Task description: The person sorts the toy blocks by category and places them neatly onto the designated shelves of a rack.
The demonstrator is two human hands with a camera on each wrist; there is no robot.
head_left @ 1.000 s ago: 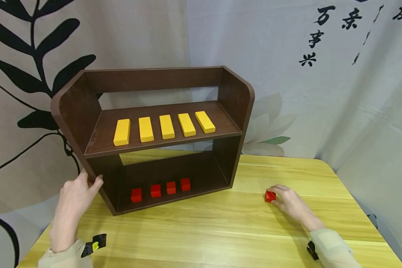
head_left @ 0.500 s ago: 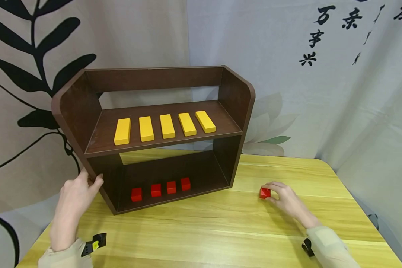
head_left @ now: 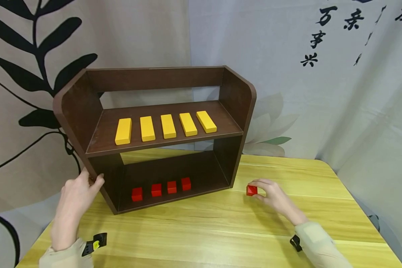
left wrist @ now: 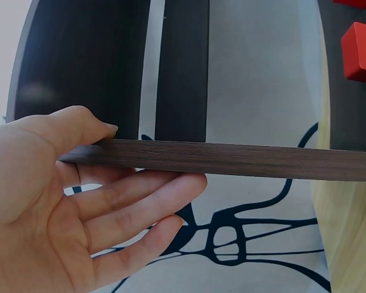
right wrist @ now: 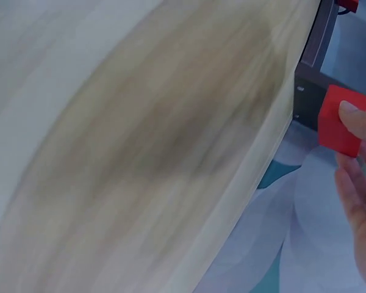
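Observation:
My left hand (head_left: 76, 197) holds the left side panel of a dark brown two-tier shelf (head_left: 155, 72); in the left wrist view the thumb lies on one face of the panel edge and the fingers behind it. To the right of the shelf, my right hand (head_left: 271, 195) pinches a red cube (head_left: 251, 190) between thumb and fingers, over the table. The right wrist view shows the thumb on one face of that red cube (right wrist: 341, 125). Several more red cubes (head_left: 156, 190) stand in a row on the lower tier. Several yellow blocks (head_left: 168, 126) lie in a row on the upper tier.
The shelf stands at an angle on a light wooden table (head_left: 201, 230). Pale curtains (head_left: 365, 111) with printed leaves and black characters hang behind it. A black cable (head_left: 6, 227) curves at the lower left.
My right hand has moved left with the red cube, closer to the shelf. The left hand stays on the side panel, and the blocks on the shelf have not moved.

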